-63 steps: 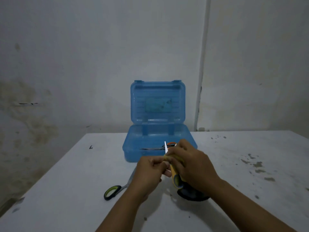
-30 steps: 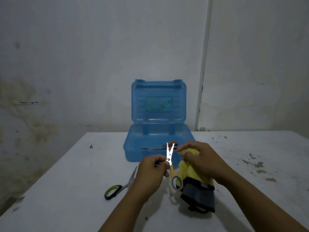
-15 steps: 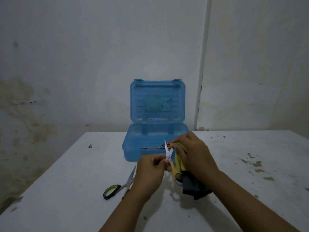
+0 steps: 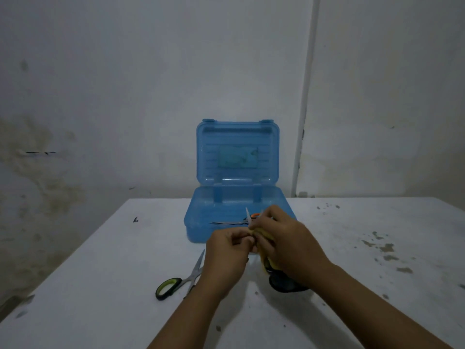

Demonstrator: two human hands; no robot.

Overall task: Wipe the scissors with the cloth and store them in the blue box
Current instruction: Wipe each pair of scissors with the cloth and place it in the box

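My left hand [image 4: 227, 250] pinches a small pair of yellow-handled scissors [image 4: 248, 215], whose white blade tips stick up between my hands. My right hand [image 4: 289, 244] grips a yellow and dark cloth [image 4: 283, 283] wrapped around the blades and handles. Just behind my hands, the blue box [image 4: 201, 222] stands open on the white table [image 4: 100, 273] with its lid upright. Inside it lies an orange-handled pair of scissors [image 4: 234, 222]. A green-handled pair of scissors [image 4: 180, 282] lies on the table left of my left forearm.
The table's back edge meets a stained wall close behind the box. Dark paint chips [image 4: 385, 250] speckle the table's right side. A white pipe [image 4: 305, 96] runs down the wall right of the box.
One second ago the cloth hung open to the right of the bared blades. My right hand has since closed the cloth over the scissors, leaving only the blade tips showing.
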